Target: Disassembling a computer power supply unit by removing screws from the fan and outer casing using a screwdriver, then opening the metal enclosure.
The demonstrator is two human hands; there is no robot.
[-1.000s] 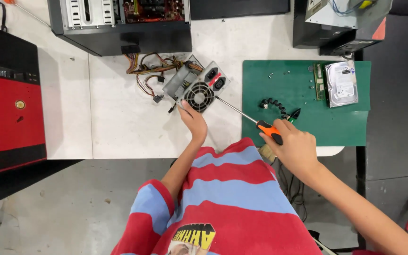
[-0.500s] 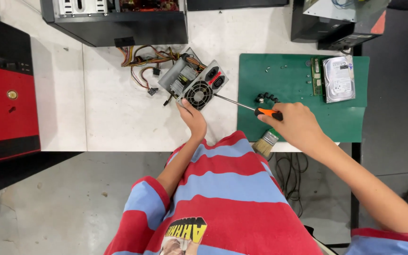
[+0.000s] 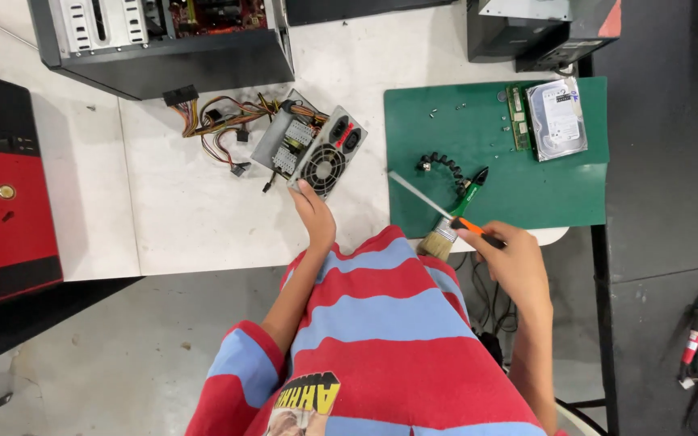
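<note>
White worktable (image 3: 203, 218), grey concrete floor (image 3: 98, 355), dark floor at right, even light

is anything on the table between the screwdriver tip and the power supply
Nothing visible. The right hand holds the screwdriver with its tip over the green mat, and only bare table lies between that tip and the power supply, which the left hand touches.
</note>
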